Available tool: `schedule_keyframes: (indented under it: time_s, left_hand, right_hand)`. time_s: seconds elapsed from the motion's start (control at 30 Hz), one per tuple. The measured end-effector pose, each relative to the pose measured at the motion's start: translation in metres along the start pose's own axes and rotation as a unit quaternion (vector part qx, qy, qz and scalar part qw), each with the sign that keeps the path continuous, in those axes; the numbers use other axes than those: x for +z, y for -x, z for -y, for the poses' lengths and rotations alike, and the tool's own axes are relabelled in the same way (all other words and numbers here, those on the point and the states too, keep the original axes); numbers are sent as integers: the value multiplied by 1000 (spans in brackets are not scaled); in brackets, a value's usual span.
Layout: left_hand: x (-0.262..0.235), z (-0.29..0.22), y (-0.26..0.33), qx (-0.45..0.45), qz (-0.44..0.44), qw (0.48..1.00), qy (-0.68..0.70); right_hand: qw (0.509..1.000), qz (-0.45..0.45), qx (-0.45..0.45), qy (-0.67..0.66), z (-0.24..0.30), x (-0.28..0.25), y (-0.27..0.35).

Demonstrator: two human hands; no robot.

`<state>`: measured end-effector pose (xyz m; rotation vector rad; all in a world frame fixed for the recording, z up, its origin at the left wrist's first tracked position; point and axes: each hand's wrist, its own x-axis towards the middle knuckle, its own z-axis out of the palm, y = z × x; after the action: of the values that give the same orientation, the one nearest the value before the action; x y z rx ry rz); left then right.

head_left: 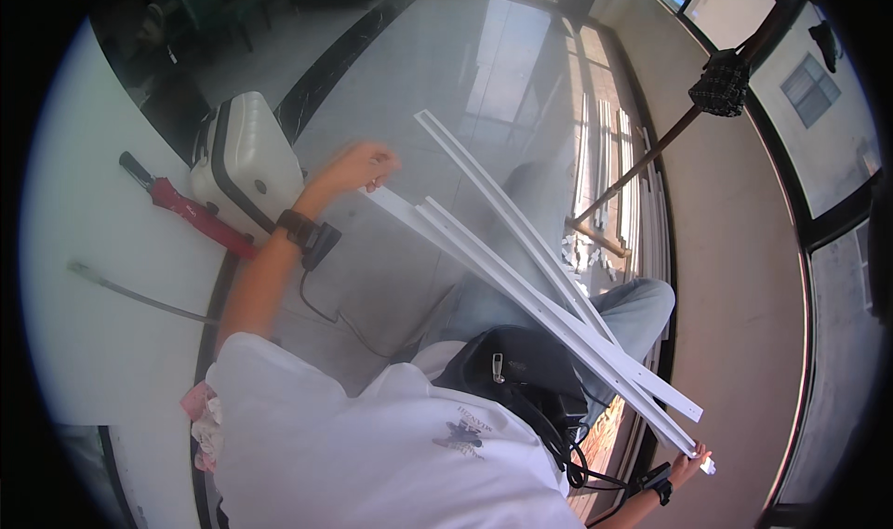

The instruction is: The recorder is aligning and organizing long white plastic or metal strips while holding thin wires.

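Observation:
Several long white channel strips (535, 298) lie crosswise over my lap and bent legs. At their lower right end, my right hand (686, 467) is wrapped round the tip of one strip. My left hand (365, 166) is raised at the far left end of the strips, its fingers curled and slightly blurred. One strip's end sits just under those fingers; whether they grip it I cannot tell. Another white strip (474, 178) points away from me, beyond the left hand's reach. A black bag (512, 366) with cables rests at my waist.
A cream suitcase (244, 157) and a red folded umbrella (200, 215) stand by the left wall. More white strips (609, 157) lie along the right wall, near small white pieces (586, 255) and a wooden pole (642, 165). A cable (349, 324) crosses the floor.

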<state>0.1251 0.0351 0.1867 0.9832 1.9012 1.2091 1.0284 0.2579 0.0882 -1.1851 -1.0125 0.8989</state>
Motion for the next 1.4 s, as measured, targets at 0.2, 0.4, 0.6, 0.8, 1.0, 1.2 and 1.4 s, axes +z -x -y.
schedule_keyframes:
  time_s: [0.2,0.4,0.6,0.8,1.0,1.2,1.4]
  left_hand:
    - [36,9,-18,283,65,920,-264]
    - [33,-2,12,257,68,934,-240]
    - [32,-19,18,260,87,932,-237]
    - [34,-23,19,243,113,937,-224]
    - [46,-24,7,300,123,915,-238]
    - [48,-26,6,283,127,924,-224]
    - [-6,-19,1,207,79,955,-199]
  right_hand:
    - [994,-23,82,-63,-29,-50,-26]
    - [984,-40,56,163,-43,-30,-31]
    - [984,-25,161,-76,-63,-62,-47]
    - [989,-34,59,129,-85,-76,-50]
    - [973,38,211,-81,-72,-121,-67]
    - [959,-13,242,-144,-77,-114,-71]
    - [958,14,230,-169,-62,-120,-80]
